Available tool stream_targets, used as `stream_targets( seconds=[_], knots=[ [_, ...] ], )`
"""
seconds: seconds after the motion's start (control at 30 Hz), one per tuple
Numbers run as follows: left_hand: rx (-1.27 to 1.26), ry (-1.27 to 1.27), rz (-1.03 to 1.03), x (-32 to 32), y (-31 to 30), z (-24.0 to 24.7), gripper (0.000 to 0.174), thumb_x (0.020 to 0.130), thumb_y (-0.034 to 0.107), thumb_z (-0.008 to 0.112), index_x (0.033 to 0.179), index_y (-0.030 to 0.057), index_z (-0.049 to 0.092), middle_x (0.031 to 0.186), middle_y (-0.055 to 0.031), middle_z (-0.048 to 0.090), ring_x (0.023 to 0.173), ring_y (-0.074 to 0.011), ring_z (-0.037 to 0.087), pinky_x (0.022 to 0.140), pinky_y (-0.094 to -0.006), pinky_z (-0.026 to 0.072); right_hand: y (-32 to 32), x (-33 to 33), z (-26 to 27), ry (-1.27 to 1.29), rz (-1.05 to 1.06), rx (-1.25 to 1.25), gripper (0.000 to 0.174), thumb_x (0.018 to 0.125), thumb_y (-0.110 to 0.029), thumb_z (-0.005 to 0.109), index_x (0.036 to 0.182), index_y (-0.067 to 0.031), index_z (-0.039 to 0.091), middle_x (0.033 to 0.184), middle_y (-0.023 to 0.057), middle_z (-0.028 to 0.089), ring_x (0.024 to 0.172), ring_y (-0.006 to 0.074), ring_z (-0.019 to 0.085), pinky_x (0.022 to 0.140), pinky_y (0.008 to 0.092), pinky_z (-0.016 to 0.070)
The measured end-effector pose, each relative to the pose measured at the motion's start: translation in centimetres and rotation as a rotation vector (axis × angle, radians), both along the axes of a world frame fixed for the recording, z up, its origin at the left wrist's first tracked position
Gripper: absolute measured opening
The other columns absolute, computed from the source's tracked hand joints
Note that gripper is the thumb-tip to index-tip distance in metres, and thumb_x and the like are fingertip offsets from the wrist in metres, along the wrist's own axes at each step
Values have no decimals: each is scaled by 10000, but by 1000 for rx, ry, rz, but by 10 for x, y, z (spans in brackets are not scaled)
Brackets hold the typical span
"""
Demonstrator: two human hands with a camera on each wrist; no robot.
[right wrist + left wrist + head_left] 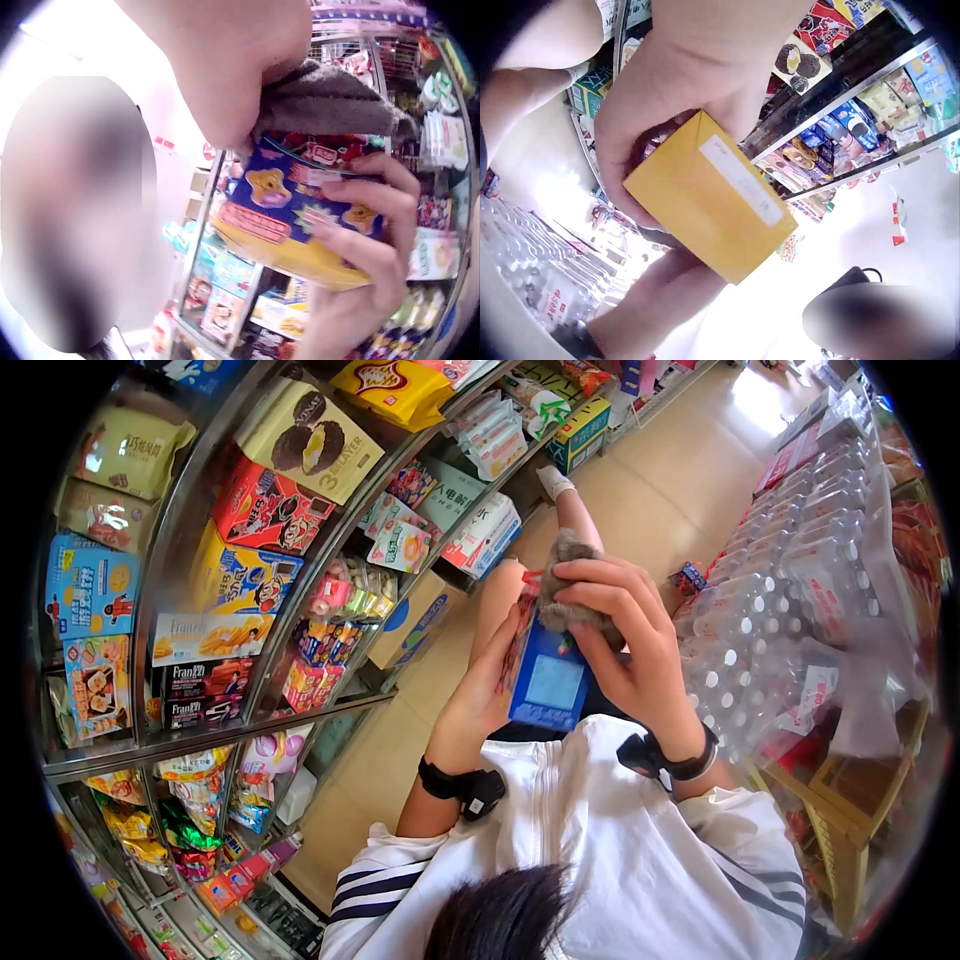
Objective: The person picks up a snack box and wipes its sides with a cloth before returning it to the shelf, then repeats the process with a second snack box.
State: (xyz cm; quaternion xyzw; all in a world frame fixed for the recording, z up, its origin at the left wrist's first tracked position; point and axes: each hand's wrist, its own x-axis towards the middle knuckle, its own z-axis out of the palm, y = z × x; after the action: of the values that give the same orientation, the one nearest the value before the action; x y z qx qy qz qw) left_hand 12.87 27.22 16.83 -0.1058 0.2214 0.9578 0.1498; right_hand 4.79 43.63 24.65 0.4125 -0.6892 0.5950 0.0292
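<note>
My left hand (pixel 478 695) grips a small blue-and-yellow snack box (pixel 551 685) by its sides. The box's plain yellow base (pixel 709 206) faces the left wrist camera. Star-shaped pictures decorate its blue front (pixel 289 196), and red packets (pixel 324 152) show along its top edge. A crumpled grey cloth (pixel 572 600) is held in my right hand (pixel 635 622), over the top of the box. In the right wrist view the cloth (pixel 330 109) hangs right at the box's upper edge. My right fingertips are partly hidden by it.
Metal shelves (pixel 215 755) on the left hold many boxed and bagged snacks. Packs of clear plastic bottles (pixel 760 620) stand on the right, above a wooden rack (pixel 850 830). A cardboard box (pixel 415 620) and tiled floor (pixel 660 490) lie beyond the hands.
</note>
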Motion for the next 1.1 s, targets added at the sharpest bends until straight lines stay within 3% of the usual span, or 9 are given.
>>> stream_targets(
  seconds=[0.1,0.27,0.4,0.5,0.6,0.73,0.77,0.9,1.1],
  knots=[
    [180,-223,135,-2,0,15,503,990,440,385,1324,68,445,1228,-83,557,1102,-199,564,980,-368,460,-10,0,-13,202,-173,132,243,750,-32,627,992,-54,618,1090,108,634,1048,306,587,982,404,433],
    [113,-285,-15,-23,-16,20,565,965,510,405,1325,80,467,1124,-123,624,965,-206,645,772,-346,561,-8,38,-7,250,148,108,218,775,-58,614,985,-83,662,1054,43,673,1081,214,621,1017,407,420],
    [-163,-93,135,-9,5,36,499,1007,403,377,1426,142,301,1287,-74,523,1139,-175,555,920,-318,493,-1,3,-11,176,-30,99,217,786,-39,619,994,-82,660,1075,59,672,1058,230,631,1050,416,363],
    [-277,-148,228,-9,9,27,459,992,429,416,1295,90,478,1190,-57,601,1023,-142,604,885,-292,496,-4,-3,-18,-266,-29,-47,218,865,-25,561,1077,-17,613,1142,128,632,1124,271,570,1024,377,365],
    [-451,-255,361,-9,4,37,483,1001,433,381,1322,78,449,1221,-72,584,1062,-152,593,900,-310,491,-10,5,-33,-337,35,-77,387,874,-65,606,1244,-9,507,1348,148,474,1271,243,432,1051,336,310],
    [-383,-119,417,-4,0,45,500,1017,423,315,1335,54,430,1285,-97,548,1117,-192,578,951,-352,461,-7,13,-49,-469,-123,-23,576,820,-113,692,1329,-5,443,1348,150,476,1257,219,442,1056,326,309],
    [-388,-130,421,0,-4,39,500,1017,423,315,1335,54,430,1285,-97,548,1117,-192,578,951,-352,461,-10,17,-43,-836,-33,-303,570,830,-92,682,1338,-7,439,1352,115,478,1230,178,453,1047,307,321],
    [-513,-106,390,5,-7,24,514,1012,411,333,1405,80,325,1374,-103,469,1213,-211,514,1021,-369,413,-7,16,-37,-950,-20,-340,560,830,-73,686,1335,-6,453,1281,73,529,1155,127,491,1006,274,359],
    [-70,-65,268,4,-8,27,707,950,591,320,1391,39,359,1364,-178,469,1194,-346,520,1001,-498,429,-2,18,-42,-926,-94,-187,439,814,-47,700,1229,-2,566,1112,56,616,1010,94,549,905,245,423]
  ],
)
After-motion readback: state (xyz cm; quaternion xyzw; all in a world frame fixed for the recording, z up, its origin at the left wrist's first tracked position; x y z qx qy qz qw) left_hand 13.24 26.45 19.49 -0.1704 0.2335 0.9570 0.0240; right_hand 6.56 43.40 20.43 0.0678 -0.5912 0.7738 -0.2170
